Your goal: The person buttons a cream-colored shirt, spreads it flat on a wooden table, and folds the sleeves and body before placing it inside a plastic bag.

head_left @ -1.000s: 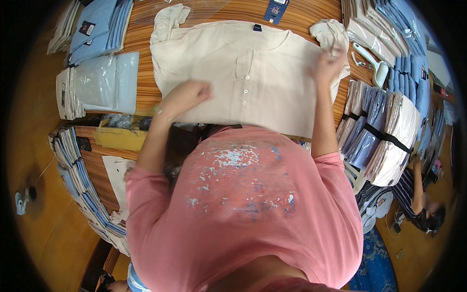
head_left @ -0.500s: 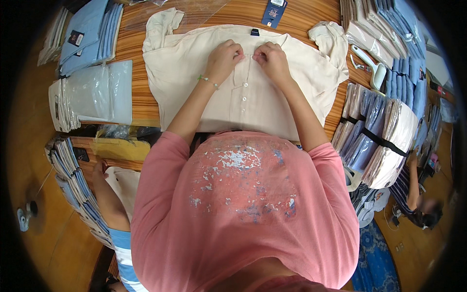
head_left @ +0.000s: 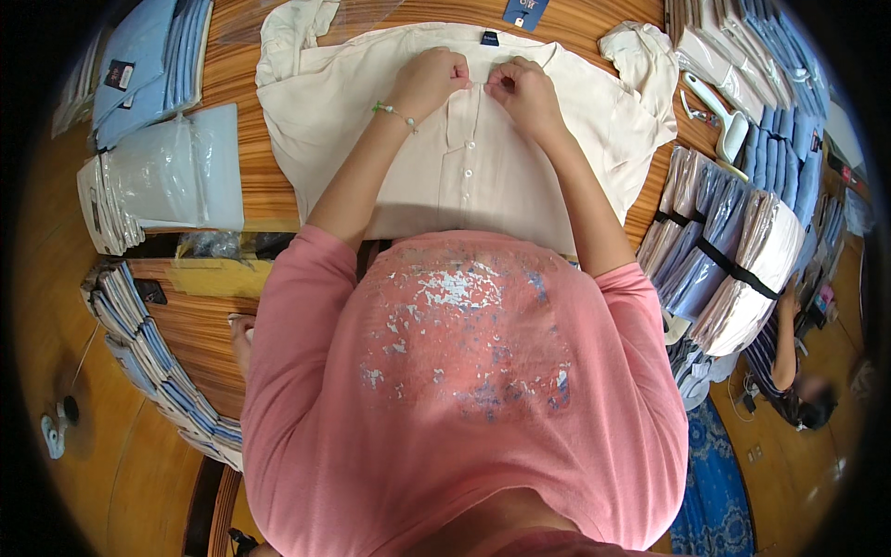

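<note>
A cream button-front shirt (head_left: 515,190) lies spread on the table, its dark neck label near the far edge and its sleeves bunched at both far corners. My left hand (head_left: 432,82), with a beaded bracelet at the wrist, pinches the left side of the front opening. Opposite it, my right hand (head_left: 525,100) pinches the right edge of the placket, fingertips curled in. A small gap separates the two hands. White buttons (head_left: 469,173) run down the placket below them. Whether a button sits in either pinch is hidden by the fingers.
Folded blue shirts (head_left: 153,60) and clear plastic bags (head_left: 176,172) are at the left. Bagged shirts under a black band (head_left: 733,265) and a white-handled tool (head_left: 724,116) lie at the right. A blue tag (head_left: 525,13) is beyond the shirt. Another person (head_left: 789,385) is at far right.
Both hands keep their pinch on the shirt front, with the right fingers turned slightly. The view has shifted a little. At the left, the co-worker's arm and cream cloth have mostly left sight.
</note>
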Tool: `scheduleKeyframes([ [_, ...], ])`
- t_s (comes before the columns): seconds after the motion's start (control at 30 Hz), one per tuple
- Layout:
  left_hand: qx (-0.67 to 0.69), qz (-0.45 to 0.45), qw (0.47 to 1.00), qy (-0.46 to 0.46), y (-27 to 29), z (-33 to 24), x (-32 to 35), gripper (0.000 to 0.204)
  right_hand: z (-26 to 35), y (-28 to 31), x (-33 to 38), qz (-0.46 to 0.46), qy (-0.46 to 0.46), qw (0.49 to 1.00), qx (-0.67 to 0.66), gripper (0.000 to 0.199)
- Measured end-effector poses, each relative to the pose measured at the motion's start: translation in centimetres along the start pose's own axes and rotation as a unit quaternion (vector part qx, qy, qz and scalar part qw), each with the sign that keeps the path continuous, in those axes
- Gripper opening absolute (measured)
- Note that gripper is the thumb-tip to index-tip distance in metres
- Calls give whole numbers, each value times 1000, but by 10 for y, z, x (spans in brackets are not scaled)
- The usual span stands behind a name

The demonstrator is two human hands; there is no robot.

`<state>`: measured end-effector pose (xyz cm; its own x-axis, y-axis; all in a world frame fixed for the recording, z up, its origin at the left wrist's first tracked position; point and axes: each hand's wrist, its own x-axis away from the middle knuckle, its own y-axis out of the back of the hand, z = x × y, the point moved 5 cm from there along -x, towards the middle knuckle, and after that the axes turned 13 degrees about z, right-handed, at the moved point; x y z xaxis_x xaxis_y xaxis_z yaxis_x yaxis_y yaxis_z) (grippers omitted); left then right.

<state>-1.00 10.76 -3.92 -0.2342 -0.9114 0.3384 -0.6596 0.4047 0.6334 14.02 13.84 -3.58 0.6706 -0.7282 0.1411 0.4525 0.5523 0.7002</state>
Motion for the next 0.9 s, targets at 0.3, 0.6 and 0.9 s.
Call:
scheduleKeyframes([
  [0.3, 6, 36, 999, 1, 1, 3, -7, 17, -1, 0, 1, -3, -8, 1000, -16, 9],
  [0.6, 11, 39, 999, 22, 1, 1, -6, 17, -3, -3, -1, 2, -18, 1000, 12, 10],
  [0.9, -22, -158, 986, -37, 44, 34, 27, 21, -54, 61, 32, -164, -38, 985, 31, 17],
])
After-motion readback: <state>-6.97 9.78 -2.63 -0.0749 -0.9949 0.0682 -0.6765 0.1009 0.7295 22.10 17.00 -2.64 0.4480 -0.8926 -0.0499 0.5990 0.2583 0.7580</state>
